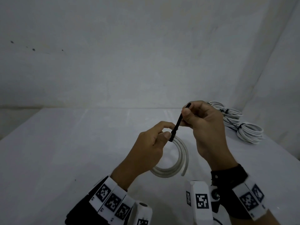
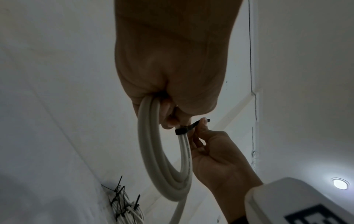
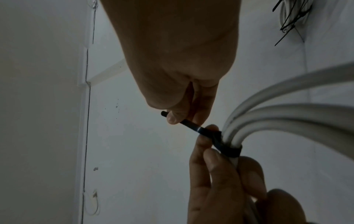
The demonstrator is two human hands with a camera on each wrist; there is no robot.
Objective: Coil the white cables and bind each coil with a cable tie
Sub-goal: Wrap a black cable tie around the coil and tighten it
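1. The left hand (image 1: 151, 140) grips a white cable coil (image 1: 177, 161) held above the tabletop (image 1: 65, 143); its fingers hide the coil's top.
2. A black cable tie (image 1: 176, 125) wraps the coil beside the left thumb.
3. The right hand (image 1: 206, 125) pinches the tie's tail.
4. Bound coils (image 1: 246, 132) lie on the tabletop well beyond the right hand, partly hidden.

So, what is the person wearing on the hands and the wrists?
Both hands are bare: left hand, right hand. Each wrist carries a black strap with white blocks printed with black square markers, plus a white camera housing.
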